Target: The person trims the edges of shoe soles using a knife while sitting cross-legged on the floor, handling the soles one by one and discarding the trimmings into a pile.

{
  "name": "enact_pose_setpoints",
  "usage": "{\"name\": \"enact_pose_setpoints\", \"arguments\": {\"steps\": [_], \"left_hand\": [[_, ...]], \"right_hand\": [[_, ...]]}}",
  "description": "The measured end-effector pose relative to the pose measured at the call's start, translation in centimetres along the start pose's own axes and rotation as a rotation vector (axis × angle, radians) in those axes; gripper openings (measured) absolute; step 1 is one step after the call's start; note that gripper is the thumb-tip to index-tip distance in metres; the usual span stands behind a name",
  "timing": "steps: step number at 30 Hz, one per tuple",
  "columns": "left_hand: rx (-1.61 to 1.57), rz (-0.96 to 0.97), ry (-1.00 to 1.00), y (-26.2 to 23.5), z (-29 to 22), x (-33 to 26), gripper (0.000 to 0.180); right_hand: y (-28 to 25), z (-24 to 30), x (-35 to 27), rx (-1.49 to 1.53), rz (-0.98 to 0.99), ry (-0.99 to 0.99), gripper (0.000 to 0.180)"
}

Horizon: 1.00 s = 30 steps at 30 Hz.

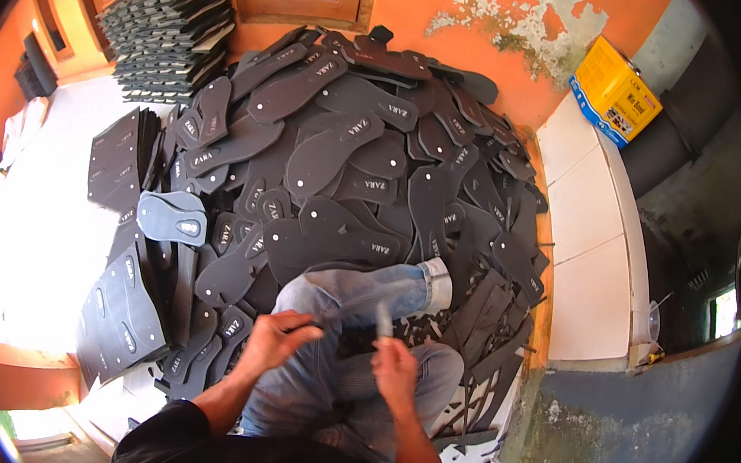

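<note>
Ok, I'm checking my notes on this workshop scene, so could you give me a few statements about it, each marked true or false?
1. A heap of dark sole-shaped pieces lies before the person. True.
2. The yellow-and-blue can stands left of the heap. False: it is on the right, on a white-tiled ledge.
3. The right hand grips a pale blade-like tool, blurred here. True.
4. The grey-blue piece lies at the heap's right edge. False: it lies on the left side.
5. The jeans show a turned-up cuff. True.
</note>
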<state>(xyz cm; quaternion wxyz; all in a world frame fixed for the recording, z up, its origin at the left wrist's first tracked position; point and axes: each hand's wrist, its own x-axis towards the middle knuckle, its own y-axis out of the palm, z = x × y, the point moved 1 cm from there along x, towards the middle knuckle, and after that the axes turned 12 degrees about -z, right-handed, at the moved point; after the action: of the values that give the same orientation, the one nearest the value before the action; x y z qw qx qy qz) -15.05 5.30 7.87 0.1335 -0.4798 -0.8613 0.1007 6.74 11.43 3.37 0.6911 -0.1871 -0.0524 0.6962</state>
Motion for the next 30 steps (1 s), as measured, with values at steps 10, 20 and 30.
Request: {"name": "enact_pose_setpoints", "arguments": {"steps": [10, 20, 30], "left_hand": [[-0.294, 0.344, -0.622, 0.8, -0.3, -1.0, 0.021], [0.269, -0.202, -0.107, -2.3, 2.6, 1.2, 0.029], [0.014, -0.023, -0.024, 0.6, -1.3, 0.4, 0.026]], "right_hand": [[0.7, 4.6, -0.6, -0.246, -0.213, -0.604, 0.020], [-2.0, 2.1, 0.8, 0.418, 0.140, 0.260, 0.028], [0.9, 1.9, 0.3, 0.113, 0.075, 0.005, 0.027]]}}
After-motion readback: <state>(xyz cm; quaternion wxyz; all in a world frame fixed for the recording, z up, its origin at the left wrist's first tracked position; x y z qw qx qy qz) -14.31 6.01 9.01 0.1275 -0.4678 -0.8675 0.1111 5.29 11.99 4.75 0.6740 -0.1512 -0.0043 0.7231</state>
